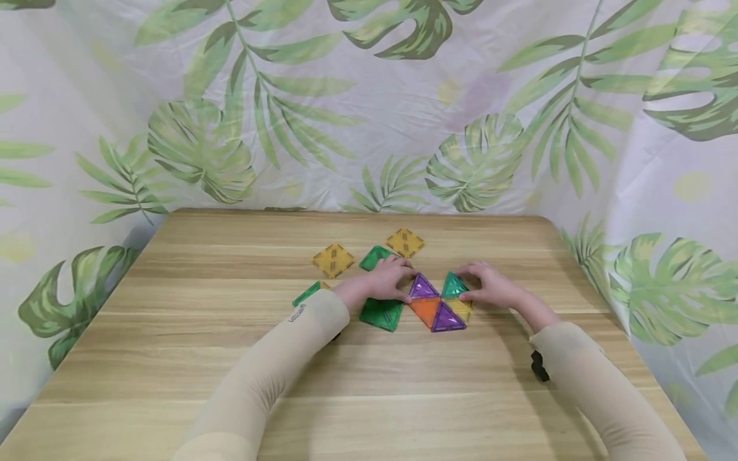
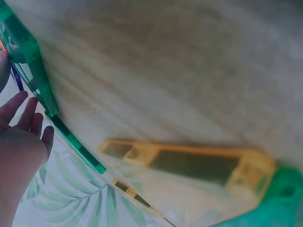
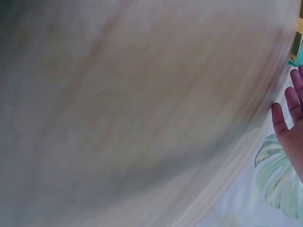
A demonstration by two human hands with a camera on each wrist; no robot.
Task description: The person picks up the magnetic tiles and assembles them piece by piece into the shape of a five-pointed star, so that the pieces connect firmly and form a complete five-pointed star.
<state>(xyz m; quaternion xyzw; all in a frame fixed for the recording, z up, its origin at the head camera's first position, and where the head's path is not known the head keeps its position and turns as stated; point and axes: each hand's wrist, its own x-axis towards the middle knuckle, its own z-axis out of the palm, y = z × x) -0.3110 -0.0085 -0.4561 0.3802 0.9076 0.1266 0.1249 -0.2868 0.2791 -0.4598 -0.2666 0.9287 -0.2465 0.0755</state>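
Note:
Several translucent magnetic triangle tiles lie flat together on the table. My left hand [image 1: 387, 280] has thumb and fingertips on the edges of the upper-left purple triangle tile [image 1: 423, 288]. Across a small gap, my right hand [image 1: 491, 286] pinches the green triangle tile [image 1: 453, 287] between thumb and fingers. Below these sit an orange triangle tile [image 1: 426, 311], a second purple triangle tile [image 1: 449, 319] and a yellow triangle tile [image 1: 462, 309]. In the left wrist view, the left hand [image 2: 23, 137] is partly cut off, as is the right hand [image 3: 294, 127] in the right wrist view.
Green tiles lie above and below the left hand, the lower one [image 1: 382, 314] partly covered. Farther back are two amber diamond-shaped tiles [image 1: 333, 260]. By the left sleeve, a green-edged tile [image 1: 306, 293] is partly hidden. The wooden table [image 1: 173, 333] meets a leaf-patterned cloth [image 1: 392, 109].

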